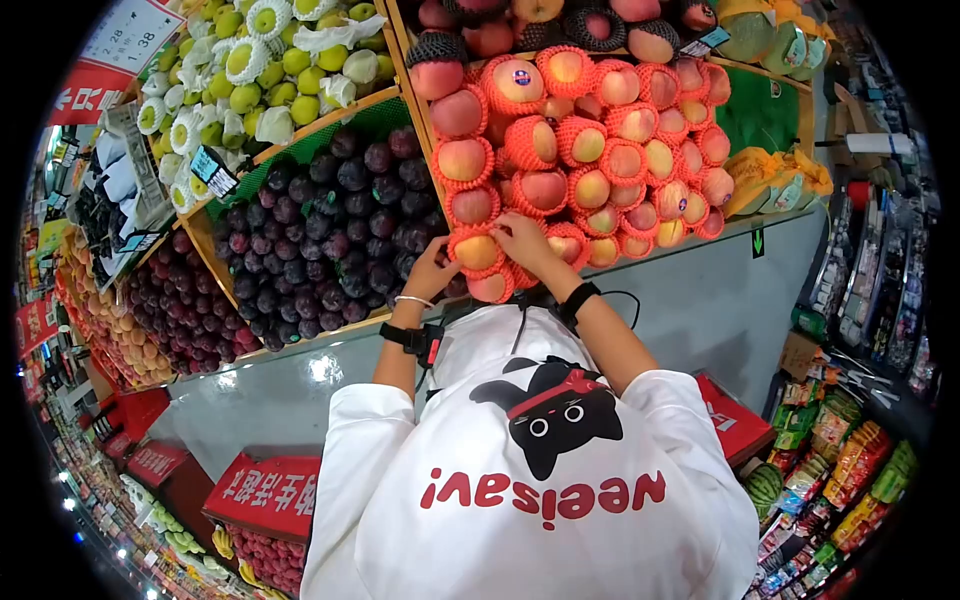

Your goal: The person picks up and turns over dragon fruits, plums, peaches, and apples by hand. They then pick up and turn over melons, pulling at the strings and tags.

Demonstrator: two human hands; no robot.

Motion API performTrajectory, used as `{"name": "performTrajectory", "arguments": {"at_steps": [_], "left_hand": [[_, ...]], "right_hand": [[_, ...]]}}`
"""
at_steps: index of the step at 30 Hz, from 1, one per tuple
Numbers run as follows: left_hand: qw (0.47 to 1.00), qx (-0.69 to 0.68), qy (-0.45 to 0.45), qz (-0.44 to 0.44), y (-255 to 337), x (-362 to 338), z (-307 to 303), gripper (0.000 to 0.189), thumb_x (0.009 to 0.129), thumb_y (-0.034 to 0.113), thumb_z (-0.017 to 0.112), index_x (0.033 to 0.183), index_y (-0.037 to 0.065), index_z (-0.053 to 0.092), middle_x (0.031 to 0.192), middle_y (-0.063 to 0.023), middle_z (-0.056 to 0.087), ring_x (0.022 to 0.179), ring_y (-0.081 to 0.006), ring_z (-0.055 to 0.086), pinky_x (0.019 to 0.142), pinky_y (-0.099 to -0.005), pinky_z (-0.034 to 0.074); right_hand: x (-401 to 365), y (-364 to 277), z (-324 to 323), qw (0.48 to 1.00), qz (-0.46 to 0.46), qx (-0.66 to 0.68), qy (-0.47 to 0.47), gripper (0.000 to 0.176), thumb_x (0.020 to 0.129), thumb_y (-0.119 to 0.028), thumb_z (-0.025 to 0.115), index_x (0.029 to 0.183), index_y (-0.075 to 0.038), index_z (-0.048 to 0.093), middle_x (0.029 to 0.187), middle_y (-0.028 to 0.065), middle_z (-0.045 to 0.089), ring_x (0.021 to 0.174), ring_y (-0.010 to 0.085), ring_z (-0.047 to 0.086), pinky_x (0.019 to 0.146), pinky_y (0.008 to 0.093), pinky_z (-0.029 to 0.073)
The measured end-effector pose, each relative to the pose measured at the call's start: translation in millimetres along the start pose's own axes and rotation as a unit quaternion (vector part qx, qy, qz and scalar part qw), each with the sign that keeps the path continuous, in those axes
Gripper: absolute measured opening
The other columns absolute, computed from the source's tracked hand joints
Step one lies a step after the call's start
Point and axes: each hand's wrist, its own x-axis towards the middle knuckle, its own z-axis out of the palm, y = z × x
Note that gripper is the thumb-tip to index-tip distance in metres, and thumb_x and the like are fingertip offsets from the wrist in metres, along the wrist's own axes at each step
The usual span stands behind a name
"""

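Note:
A red-and-yellow apple (477, 251) in a red foam net sits at the front left corner of a pile of similar netted fruit. My left hand (432, 272) is closed against its left side, fingertips on the net. From the upper right, my right hand (525, 243) bends its fingers onto the same net, thumb and fingers close together. Another netted apple (491, 287) lies just below, at the front edge of the stand. Dark plums (335, 230) fill the section to the left of my left hand.
Green pears (245, 98), some in white nets, lie beyond the plums. Orange-netted melons (770, 182) sit to the right. A wooden divider (420, 125) separates plums from apples. The stand's grey front panel (690, 290) faces me. Red signs (262, 497) stand on lower displays.

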Motion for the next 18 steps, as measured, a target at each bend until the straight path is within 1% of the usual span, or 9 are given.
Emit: {"name": "performTrajectory", "arguments": {"at_steps": [1, 2, 5, 7, 10, 11, 13, 17, 18], "left_hand": [[1.000, 0.001, 0.000, 0.013, -2.4, -0.1, -3.1, 0.048, 0.083, 0.018, 0.069, 0.126, 0.007, 0.049, 0.089, -0.0089, 0.061, 0.077, -0.0147, 0.059, 0.069, -0.0293, 0.049], [1.000, -0.008, -0.008, 0.020, -0.1, -0.7, -5.8, 0.053, 0.079, 0.019, 0.074, 0.123, 0.006, 0.047, 0.102, -0.0098, 0.058, 0.088, -0.0148, 0.056, 0.076, -0.0299, 0.048], [0.995, -0.052, 0.003, 0.084, 9.3, -12.0, -2.2, 0.063, 0.074, 0.023, 0.079, 0.121, 0.004, 0.041, 0.105, -0.0096, 0.052, 0.089, -0.0169, 0.053, 0.079, -0.0296, 0.047], [0.997, -0.049, 0.017, 0.054, 10.5, -12.4, 4.6, 0.068, 0.071, 0.026, 0.082, 0.118, 0.003, 0.037, 0.104, -0.0092, 0.049, 0.091, -0.0181, 0.051, 0.082, -0.0292, 0.046], [0.999, -0.026, 0.024, -0.004, 30.9, -7.0, 8.9, 0.072, 0.068, 0.030, 0.084, 0.114, 0.003, 0.036, 0.103, -0.0089, 0.045, 0.095, -0.0190, 0.047, 0.086, -0.0296, 0.044], [0.999, -0.015, 0.024, -0.025, 39.1, -4.5, 7.9, 0.072, 0.067, 0.031, 0.084, 0.113, 0.003, 0.036, 0.102, -0.0088, 0.044, 0.096, -0.0192, 0.046, 0.087, -0.0299, 0.043], [0.999, -0.033, 0.032, -0.007, 30.4, 4.7, 13.8, 0.074, 0.067, 0.032, 0.085, 0.114, 0.002, 0.037, 0.105, -0.0098, 0.044, 0.098, -0.0193, 0.046, 0.088, -0.0303, 0.043], [0.999, -0.034, 0.029, -0.002, 33.5, 11.5, 14.3, 0.077, 0.066, 0.032, 0.085, 0.119, 0.001, 0.038, 0.112, -0.0122, 0.046, 0.104, -0.0206, 0.047, 0.092, -0.0305, 0.041], [0.997, -0.076, 0.007, -0.009, 35.4, 11.2, 14.5, 0.079, 0.069, 0.030, 0.083, 0.127, 0.000, 0.037, 0.121, -0.0122, 0.047, 0.112, -0.0199, 0.047, 0.096, -0.0306, 0.040]], "right_hand": [[-1.6, -2.2, -0.3, 1.000, -0.002, 0.007, -0.001, 0.017, 0.082, -0.014, 0.062, 0.090, 0.001, 0.065, 0.091, 0.0194, 0.063, 0.087, 0.0371, 0.059, 0.077, 0.0422, 0.048], [-4.1, -4.5, -0.2, 1.000, -0.004, 0.015, -0.003, 0.017, 0.081, -0.014, 0.063, 0.090, 0.000, 0.066, 0.090, 0.0186, 0.063, 0.087, 0.0364, 0.059, 0.077, 0.0413, 0.048], [-6.9, -1.4, 1.7, 0.999, -0.033, 0.021, -0.006, 0.016, 0.081, -0.014, 0.065, 0.090, 0.000, 0.067, 0.085, 0.0130, 0.062, 0.083, 0.0284, 0.059, 0.074, 0.0360, 0.047], [-8.0, 2.2, 2.4, 0.998, -0.051, 0.040, -0.016, 0.015, 0.083, -0.012, 0.066, 0.091, 0.000, 0.065, 0.084, 0.0100, 0.061, 0.077, 0.0223, 0.058, 0.069, 0.0330, 0.047], [0.2, 11.7, 2.4, 0.990, -0.084, 0.110, -0.017, 0.015, 0.084, -0.013, 0.064, 0.093, 0.000, 0.063, 0.084, 0.0088, 0.061, 0.075, 0.0197, 0.056, 0.068, 0.0320, 0.046], [1.9, 11.2, -1.5, 0.994, -0.037, 0.098, -0.037, 0.016, 0.085, -0.013, 0.063, 0.092, 0.000, 0.062, 0.083, 0.0099, 0.061, 0.076, 0.0206, 0.057, 0.068, 0.0325, 0.046], [6.7, 10.2, -10.3, 0.993, 0.055, 0.073, -0.072, 0.017, 0.085, -0.014, 0.062, 0.092, 0.001, 0.061, 0.081, 0.0120, 0.061, 0.076, 0.0225, 0.057, 0.069, 0.0336, 0.046], [18.0, 21.3, -15.8, 0.991, 0.043, 0.102, -0.071, 0.018, 0.087, -0.016, 0.061, 0.091, 0.001, 0.059, 0.077, 0.0103, 0.060, 0.070, 0.0176, 0.055, 0.065, 0.0328, 0.045], [19.8, 24.1, -17.0, 0.991, 0.040, 0.111, -0.068, 0.018, 0.088, -0.016, 0.061, 0.090, 0.001, 0.059, 0.076, 0.0089, 0.060, 0.069, 0.0156, 0.055, 0.063, 0.0316, 0.045]]}}
